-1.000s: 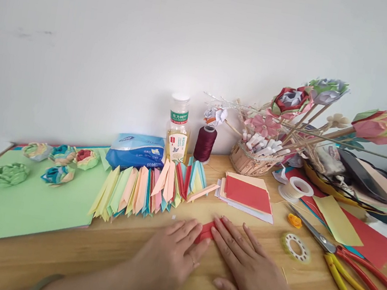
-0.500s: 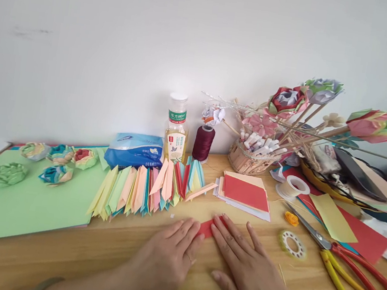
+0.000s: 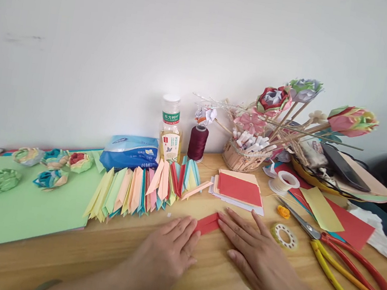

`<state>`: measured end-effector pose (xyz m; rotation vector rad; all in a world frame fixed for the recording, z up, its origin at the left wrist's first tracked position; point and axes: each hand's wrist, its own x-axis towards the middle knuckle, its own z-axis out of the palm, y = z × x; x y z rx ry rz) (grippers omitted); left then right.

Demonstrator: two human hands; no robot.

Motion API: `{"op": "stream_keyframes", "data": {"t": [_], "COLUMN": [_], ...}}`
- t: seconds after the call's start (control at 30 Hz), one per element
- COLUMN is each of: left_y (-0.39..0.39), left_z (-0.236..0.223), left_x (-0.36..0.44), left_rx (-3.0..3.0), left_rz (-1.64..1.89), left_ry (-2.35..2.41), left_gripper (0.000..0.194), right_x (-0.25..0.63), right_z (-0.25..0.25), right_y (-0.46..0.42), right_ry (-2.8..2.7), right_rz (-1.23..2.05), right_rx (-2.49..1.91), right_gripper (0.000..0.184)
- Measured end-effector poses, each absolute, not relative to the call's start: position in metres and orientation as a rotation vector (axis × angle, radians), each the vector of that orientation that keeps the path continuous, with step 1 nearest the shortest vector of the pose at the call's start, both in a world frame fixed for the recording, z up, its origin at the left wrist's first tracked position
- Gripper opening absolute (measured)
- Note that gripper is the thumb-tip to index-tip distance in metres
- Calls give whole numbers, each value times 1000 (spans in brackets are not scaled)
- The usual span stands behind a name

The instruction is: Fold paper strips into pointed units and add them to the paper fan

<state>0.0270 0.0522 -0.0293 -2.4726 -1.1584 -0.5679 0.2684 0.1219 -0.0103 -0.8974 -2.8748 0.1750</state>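
Note:
A small folded red paper (image 3: 207, 223) lies on the wooden table (image 3: 216, 287) between my hands. My left hand (image 3: 166, 249) rests flat beside it, fingers stretched, their tips touching its left edge. My right hand (image 3: 255, 254) lies flat on the right, fingers spread, with the fingertips at the paper's right end. Neither hand grips anything. Just behind the paper sits a stack of square paper sheets (image 3: 239, 190) with a red one on top.
A row of folded coloured paper pieces (image 3: 144, 190) stands left of centre. A green sheet (image 3: 15, 209) carries several paper roses (image 3: 51, 167). At the back are a tissue pack (image 3: 129, 152), bottle (image 3: 170, 129), thread spool (image 3: 197, 142) and basket of paper flowers (image 3: 249, 155). Scissors (image 3: 336, 256) and tape (image 3: 284, 236) lie at the right.
My right hand slid to the right off the red paper, uncovering more of it. The view shifted slightly to the right; my left hand stayed put.

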Motion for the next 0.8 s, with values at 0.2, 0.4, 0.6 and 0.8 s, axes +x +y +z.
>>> {"op": "stream_keyframes", "data": {"t": [0.2, 0.4, 0.6, 0.8], "left_y": [52, 52, 49, 47], "left_z": [-27, -18, -25, -28], "left_x": [24, 21, 27, 32], "left_rx": [-2529, -2645, -2563, -2571], "left_rz": [-556, -559, -609, -713], "left_ry": [-1202, -1309, -1342, -1260], "left_gripper": [31, 31, 36, 33], "right_x": [263, 255, 256, 257], "right_z": [-4, -7, -8, -12], "right_y": [120, 124, 125, 124], "right_ry": [-2970, -3026, -2965, -2933], "right_rz": [273, 449, 493, 503], "right_rx": [-758, -692, -669, -686], "right_gripper": [62, 68, 69, 69]}}
